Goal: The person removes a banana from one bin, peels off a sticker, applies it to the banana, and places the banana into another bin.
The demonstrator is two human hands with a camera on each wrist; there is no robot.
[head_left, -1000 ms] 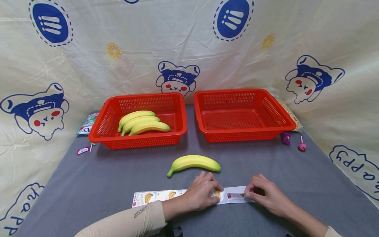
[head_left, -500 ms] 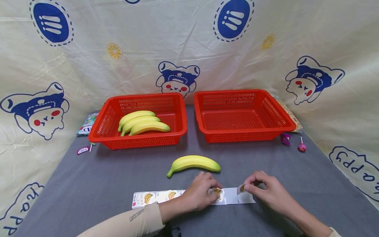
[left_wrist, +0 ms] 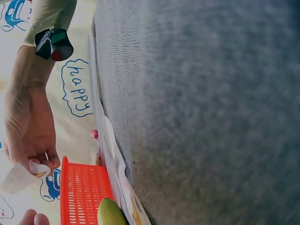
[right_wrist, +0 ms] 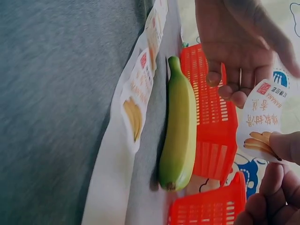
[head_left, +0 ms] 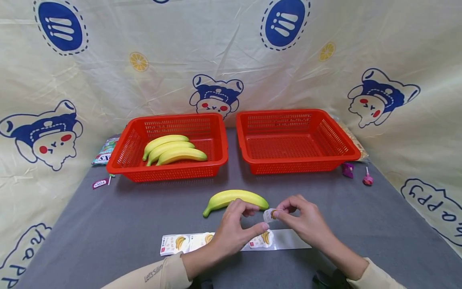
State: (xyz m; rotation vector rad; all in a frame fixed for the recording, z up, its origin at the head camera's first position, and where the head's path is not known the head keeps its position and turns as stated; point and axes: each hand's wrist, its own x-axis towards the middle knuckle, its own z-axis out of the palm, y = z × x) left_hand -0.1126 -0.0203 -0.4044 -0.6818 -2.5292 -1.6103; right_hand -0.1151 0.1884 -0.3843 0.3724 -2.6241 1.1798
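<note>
My right hand (head_left: 306, 222) pinches a peeled banana sticker (right_wrist: 262, 117) between thumb and fingers, raised above the table. Printed bananas and lettering show on it in the right wrist view. Facing it, my left hand (head_left: 234, 226) has its thumb and fingers spread apart around the sticker's free end, with nothing gripped. Under both hands lies a long strip of stickers (head_left: 292, 239), its right end bare backing; the left hand and forearm hide part of it. Just beyond the strip rests a single yellow-green banana (head_left: 234, 198), its stem to the left.
A red basket (head_left: 169, 173) at the back left holds 3 bananas (head_left: 177, 154). Another red basket (head_left: 303, 163) stands at the back right. Small sweets lie beside them: a purple wrapper (head_left: 100, 183), a purple candy (head_left: 348, 170) and a pink lollipop (head_left: 367, 178).
My right hand has peeled the end sticker off the strip, lifted it and moved left towards the banana. The left hand has let go of the strip and risen, its fingers opening.
</note>
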